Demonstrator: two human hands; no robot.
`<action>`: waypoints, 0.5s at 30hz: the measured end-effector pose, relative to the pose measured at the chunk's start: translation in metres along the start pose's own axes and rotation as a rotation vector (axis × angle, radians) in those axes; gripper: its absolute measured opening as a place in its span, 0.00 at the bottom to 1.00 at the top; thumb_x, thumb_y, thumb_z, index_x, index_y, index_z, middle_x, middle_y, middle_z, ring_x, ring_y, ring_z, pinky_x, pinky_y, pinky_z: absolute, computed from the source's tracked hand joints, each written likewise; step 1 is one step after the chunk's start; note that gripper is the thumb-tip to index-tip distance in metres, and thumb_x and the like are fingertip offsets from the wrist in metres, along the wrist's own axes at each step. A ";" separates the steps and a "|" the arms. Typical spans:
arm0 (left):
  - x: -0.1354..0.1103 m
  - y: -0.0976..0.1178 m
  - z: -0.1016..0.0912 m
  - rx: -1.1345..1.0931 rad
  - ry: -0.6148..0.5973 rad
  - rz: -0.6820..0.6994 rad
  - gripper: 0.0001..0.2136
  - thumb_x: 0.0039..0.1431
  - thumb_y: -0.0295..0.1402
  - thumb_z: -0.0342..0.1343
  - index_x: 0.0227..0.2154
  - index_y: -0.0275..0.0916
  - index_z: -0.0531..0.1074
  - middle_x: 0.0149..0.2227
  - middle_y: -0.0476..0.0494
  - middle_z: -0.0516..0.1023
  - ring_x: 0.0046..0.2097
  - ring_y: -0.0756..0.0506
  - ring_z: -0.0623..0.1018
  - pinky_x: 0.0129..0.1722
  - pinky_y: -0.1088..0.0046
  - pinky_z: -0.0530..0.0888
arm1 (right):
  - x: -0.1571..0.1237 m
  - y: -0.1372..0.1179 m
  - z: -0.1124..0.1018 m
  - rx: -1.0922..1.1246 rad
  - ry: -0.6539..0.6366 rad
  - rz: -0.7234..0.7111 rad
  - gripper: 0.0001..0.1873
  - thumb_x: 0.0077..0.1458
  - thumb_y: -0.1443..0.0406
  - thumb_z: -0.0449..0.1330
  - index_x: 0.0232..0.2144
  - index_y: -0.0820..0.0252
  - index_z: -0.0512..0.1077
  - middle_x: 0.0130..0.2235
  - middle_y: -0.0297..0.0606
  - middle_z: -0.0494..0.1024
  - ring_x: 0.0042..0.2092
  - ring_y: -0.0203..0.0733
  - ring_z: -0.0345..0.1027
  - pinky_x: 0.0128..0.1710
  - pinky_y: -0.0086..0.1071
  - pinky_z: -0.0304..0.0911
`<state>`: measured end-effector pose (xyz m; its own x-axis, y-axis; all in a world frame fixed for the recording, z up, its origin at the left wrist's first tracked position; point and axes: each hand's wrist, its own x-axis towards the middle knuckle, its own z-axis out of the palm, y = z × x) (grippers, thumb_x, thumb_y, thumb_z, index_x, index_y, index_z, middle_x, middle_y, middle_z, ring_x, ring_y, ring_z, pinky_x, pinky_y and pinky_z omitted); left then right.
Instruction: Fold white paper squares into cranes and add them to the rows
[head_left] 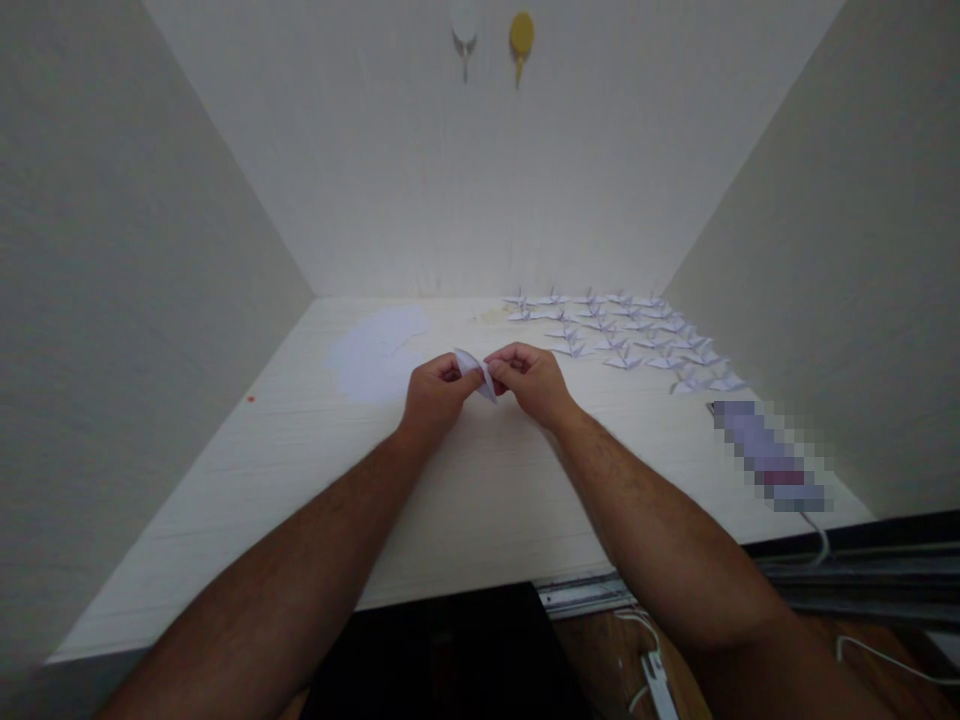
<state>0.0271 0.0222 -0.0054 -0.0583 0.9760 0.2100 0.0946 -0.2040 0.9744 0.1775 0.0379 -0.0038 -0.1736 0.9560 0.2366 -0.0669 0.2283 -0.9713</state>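
Observation:
A small folded piece of white paper (472,366) is held between my two hands, a little above the middle of the table. My left hand (441,390) pinches its left part with thumb and fingers. From the other side, my right hand (531,380) grips it with thumb and forefinger at its right edge. My fingers cover some of the folds. Several white origami cranes (660,350) stand in rows at the back right. To the left of my hands lie loose sheets of white paper (367,350), spread over each other.
A blurred-out flat device (765,455) with a white cable (825,542) lies at the table's right edge. A small orange speck (251,399) is at the left. Walls enclose the pale table (300,500) on three sides; a white and a yellow hook (522,35) hang behind. A power strip (658,685) lies below.

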 end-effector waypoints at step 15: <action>0.001 -0.004 -0.002 0.161 0.122 0.030 0.07 0.47 0.34 0.58 0.19 0.37 0.71 0.19 0.54 0.67 0.24 0.52 0.65 0.24 0.75 0.60 | -0.001 0.013 0.005 -0.054 -0.067 0.063 0.21 0.38 0.59 0.71 0.36 0.62 0.75 0.27 0.33 0.74 0.26 0.32 0.67 0.26 0.30 0.66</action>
<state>0.0248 0.0235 -0.0086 -0.1717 0.9511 0.2566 0.2553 -0.2087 0.9441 0.1716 0.0390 -0.0163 -0.2408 0.9548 0.1741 -0.0008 0.1792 -0.9838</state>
